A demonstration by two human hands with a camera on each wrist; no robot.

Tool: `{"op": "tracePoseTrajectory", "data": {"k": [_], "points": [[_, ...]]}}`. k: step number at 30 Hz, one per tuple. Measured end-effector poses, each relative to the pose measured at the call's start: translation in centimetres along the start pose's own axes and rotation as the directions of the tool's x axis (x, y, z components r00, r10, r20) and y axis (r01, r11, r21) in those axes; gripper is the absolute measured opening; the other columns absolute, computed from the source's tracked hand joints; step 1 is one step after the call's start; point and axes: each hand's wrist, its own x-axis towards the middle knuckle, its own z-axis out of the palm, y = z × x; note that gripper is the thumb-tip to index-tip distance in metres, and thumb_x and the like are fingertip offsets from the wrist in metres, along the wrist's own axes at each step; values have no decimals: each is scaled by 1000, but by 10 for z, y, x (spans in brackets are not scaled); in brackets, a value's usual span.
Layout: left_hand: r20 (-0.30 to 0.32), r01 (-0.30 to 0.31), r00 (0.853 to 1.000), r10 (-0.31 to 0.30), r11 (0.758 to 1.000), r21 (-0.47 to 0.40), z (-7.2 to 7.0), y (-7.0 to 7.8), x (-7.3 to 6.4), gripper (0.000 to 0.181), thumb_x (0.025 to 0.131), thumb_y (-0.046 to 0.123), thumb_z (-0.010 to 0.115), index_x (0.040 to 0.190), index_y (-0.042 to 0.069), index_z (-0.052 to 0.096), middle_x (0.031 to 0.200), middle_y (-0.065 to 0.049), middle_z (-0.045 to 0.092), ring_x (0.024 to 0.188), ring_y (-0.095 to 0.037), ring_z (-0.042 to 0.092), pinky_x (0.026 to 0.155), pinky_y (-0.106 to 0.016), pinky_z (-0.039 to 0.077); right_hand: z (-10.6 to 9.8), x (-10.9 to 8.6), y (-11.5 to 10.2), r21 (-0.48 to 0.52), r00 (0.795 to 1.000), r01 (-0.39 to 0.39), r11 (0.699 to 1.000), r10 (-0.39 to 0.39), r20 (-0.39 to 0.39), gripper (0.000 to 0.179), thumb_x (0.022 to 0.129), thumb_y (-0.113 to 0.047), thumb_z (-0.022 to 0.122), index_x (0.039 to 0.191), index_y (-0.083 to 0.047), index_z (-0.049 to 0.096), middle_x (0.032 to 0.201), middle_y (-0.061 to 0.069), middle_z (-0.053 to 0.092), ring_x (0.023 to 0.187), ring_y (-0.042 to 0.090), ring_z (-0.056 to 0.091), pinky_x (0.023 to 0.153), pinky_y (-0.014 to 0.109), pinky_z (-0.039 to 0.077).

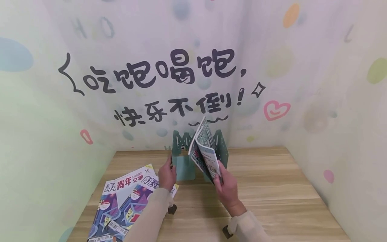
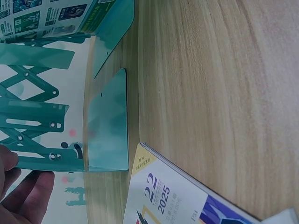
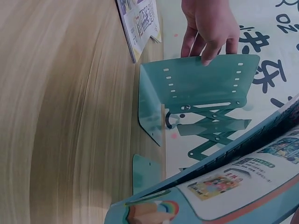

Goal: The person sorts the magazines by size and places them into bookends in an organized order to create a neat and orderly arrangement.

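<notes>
A green expandable metal bookend (image 1: 185,168) with crossed scissor links stands at the back of the table. My left hand (image 1: 167,174) pinches its left end plate; in the right wrist view that plate (image 3: 201,81) has the thumb on its inner face and fingers behind. Gripped by my right hand (image 1: 227,188) are magazines (image 1: 207,154), tilted and partly spread, at the bookend's right part. The left wrist view shows the held magazines (image 2: 46,18) close to the right end plate. Whether their lower edge touches the bookend's base is hidden.
Several overlapping magazines (image 1: 127,201) lie on the wooden table (image 1: 266,191) at the left, partly beneath my left forearm. A printed cloth wall (image 1: 257,134) rises right behind the bookend, and side walls flank the table.
</notes>
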Motion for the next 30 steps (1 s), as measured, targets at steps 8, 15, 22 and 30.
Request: {"op": "tracePoseTrajectory", "data": {"k": [8,15,22,30], "points": [[-2,-2,1000,2,1000,3,0,0,0,52,97,7,56,147,13,42,131,-17,59,109,-34,63,86,-45,56,0,-2,-4,49,998,-68,996,67,20,43,84,-2,52,127,3,59,109,19,69,85,32,69,64,50,59],[3,5,1000,-5,1000,12,-1,0,1,53,97,5,56,147,12,42,132,-17,58,110,-34,63,87,-46,55,1,1,-8,30,999,-45,999,45,-22,39,88,-3,50,126,4,59,110,18,68,88,32,68,66,51,58],[14,22,1000,-23,1000,13,2,0,1,52,98,7,56,147,14,42,133,-15,58,111,-33,62,89,-45,54,4,3,-5,-3,998,-35,999,35,-54,38,91,-5,48,126,5,59,111,19,67,90,33,67,70,52,57],[18,23,1000,-23,1000,10,1,0,1,52,98,8,56,148,15,41,133,-15,58,112,-33,62,89,-45,54,12,3,-1,-30,997,-26,999,24,-67,39,89,-1,51,126,4,59,111,19,67,90,34,67,74,52,56]]}}
